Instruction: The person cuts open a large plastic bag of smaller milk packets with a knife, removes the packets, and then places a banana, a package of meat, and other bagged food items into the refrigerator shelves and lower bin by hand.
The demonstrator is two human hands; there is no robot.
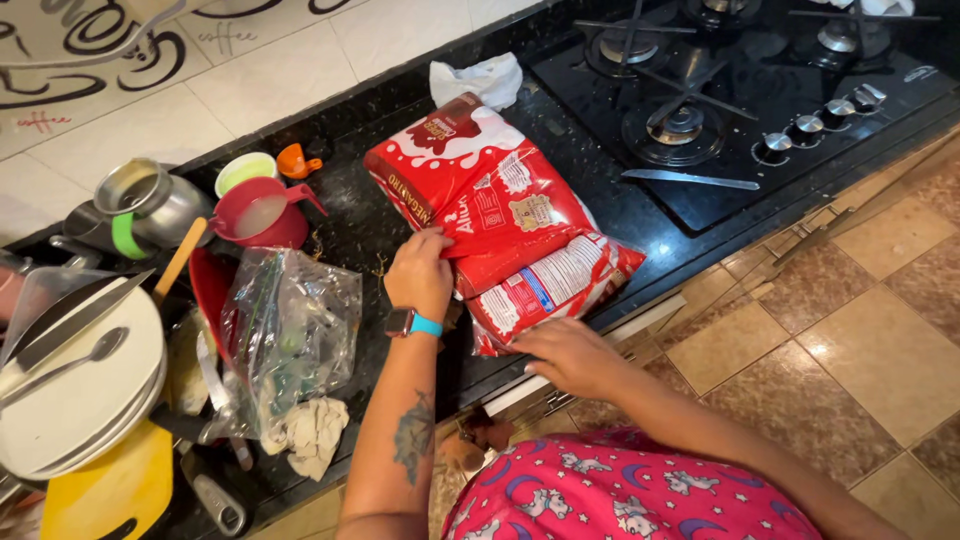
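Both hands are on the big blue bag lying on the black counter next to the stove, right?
Not quite: the bag is red and white, not blue, as the head view shows. The rest holds: the left hand and right hand both rest on it, on the black counter beside the stove.

The right hand [570,355] had its fingertips tucked under the red bag [500,215], out of sight. The stack of white plates [80,400] and the yellow board [110,495] were cut off by the frame edge. Contents of the clear plastic bag [290,330] were indistinct.
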